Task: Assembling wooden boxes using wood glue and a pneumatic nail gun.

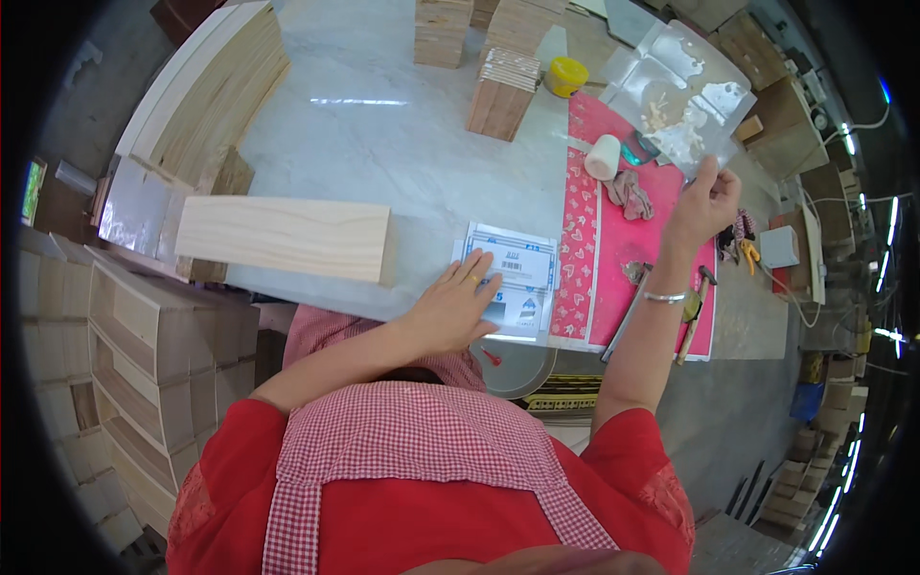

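Note:
My left hand (455,297) rests with fingers spread on a flat white packet with blue print (529,257), near the table's front edge. My right hand (707,203) is raised at the right, its fingers curled and pinched together at the near end of a clear plastic tray (623,69). Whitish scraps lie in that tray. What the right fingers pinch, if anything, is too small to make out. Left of the packet a pale wooden board (287,235) lies along the table, apart from my left hand.
Stacked wooden blocks (500,101) and a yellow tub (566,77) stand farther back. On the pink sheet (623,287) lie a white roll (603,156), a crumpled cloth (631,195) and a hammer (698,311). Long boards (206,86) are stacked at the left; wooden boxes (134,331) stand below.

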Tool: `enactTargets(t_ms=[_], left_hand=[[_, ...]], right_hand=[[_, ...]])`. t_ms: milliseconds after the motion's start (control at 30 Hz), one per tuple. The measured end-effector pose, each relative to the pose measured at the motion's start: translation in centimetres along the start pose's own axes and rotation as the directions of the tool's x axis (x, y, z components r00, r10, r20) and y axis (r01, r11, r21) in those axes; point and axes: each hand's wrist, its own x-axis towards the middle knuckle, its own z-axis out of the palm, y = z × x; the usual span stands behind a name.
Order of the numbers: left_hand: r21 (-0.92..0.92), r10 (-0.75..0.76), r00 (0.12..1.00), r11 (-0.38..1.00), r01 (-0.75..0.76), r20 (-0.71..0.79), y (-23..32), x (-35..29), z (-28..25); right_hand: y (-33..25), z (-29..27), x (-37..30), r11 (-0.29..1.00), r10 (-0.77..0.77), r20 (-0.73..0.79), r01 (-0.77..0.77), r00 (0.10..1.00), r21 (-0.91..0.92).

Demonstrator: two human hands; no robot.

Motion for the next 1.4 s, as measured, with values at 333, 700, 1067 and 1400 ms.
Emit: enactTargets(t_ms=[333,700,1067,1400], left_hand=[[-0.946,-0.546,0.775,0.240,-0.219,-0.318,2.1,-7.9,-9.5],[-0.772,-0.812,0.581,-0.343,-0.535,-0.042,3.2,-27.9,-4.5],[-0.372,-0.848,0.436,-0.526,-0.765,0.302,-12.5,-28.9,4.5],[-0.520,-0.992,0.106,-0.129,-0.845,0.073,-33.7,-22.0,7.1]], right_hand=[[-12.3,0.0,-13.7,0.971,0.151,0.490,-0.223,0.858,0.091],[-20.7,7.6,-27.3,0.920,0.000,0.994,-0.389,0.112,0.044],[-18.8,7.6,-28.9,0.903,0.070,0.998,-0.424,0.001,-0.064],[-17.0,4.2,-26.3,0.895,0.347,0.930,-0.340,0.122,-0.290]])
